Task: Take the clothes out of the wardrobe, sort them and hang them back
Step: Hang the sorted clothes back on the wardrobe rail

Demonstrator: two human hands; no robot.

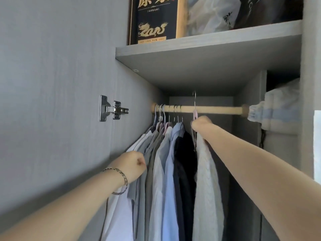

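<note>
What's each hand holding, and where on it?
Right hand grips the pink hanger just below its hook, pale shirt on it. Left hand curled against hung shirts; hold unclear.

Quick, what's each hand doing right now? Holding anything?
Left hand: fingers curled at the pale hanging shirts; grip cannot be told.
Right hand: grips the pink plastic hanger of the pale grey shirt.

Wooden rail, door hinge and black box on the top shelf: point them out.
wooden rail [218, 109], head view, bare stretch toward its right end
door hinge [115, 109], head view, metal arm
black box [152, 20], head view, middle of front face
</note>
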